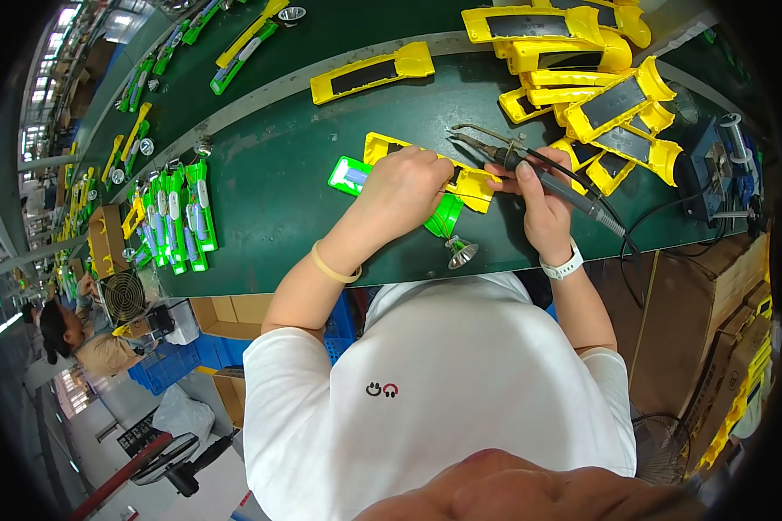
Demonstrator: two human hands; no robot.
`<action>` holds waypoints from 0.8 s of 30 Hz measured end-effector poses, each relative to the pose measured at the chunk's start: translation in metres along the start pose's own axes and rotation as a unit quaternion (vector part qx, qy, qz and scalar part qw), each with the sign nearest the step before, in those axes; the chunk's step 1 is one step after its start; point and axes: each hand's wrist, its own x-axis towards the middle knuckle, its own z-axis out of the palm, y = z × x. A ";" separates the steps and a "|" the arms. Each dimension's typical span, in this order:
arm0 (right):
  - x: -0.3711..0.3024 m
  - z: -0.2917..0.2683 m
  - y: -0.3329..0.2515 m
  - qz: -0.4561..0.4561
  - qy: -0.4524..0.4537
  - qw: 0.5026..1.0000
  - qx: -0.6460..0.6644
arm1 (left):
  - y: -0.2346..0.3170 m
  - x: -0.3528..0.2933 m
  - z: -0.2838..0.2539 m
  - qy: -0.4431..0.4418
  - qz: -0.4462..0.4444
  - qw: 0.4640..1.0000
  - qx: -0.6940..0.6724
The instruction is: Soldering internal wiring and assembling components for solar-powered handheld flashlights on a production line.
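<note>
Soldering iron (589,208), slim dark handle and tapering metal tip, gripped in the person's right hand (543,195), tip pointing left above the smooth dark-green bench (269,174). Left hand (413,187) bent over a moulded yellow shell (476,188), fingers curled inward; whether they pinch anything, I cannot tell from where I stand. Shell lies mid-bench, alongside a glossy green casing (349,176); shiny cup-shaped reflector (461,253) at the casing's near end. Spare shells (613,108), yellow with flat black panels, piled loosely at right.
</note>
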 end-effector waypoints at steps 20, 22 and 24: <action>-0.007 0.020 -0.006 -0.019 0.041 0.995 -0.088 | -0.020 -0.052 -0.038 0.126 -0.265 0.780 -0.552; -0.004 0.032 -0.003 -0.013 0.030 0.996 -0.089 | -0.026 -0.048 -0.039 0.142 -0.254 0.864 -0.412; 0.000 0.042 0.002 -0.007 0.028 0.997 -0.077 | -0.036 -0.041 -0.032 0.185 -0.222 0.916 -0.277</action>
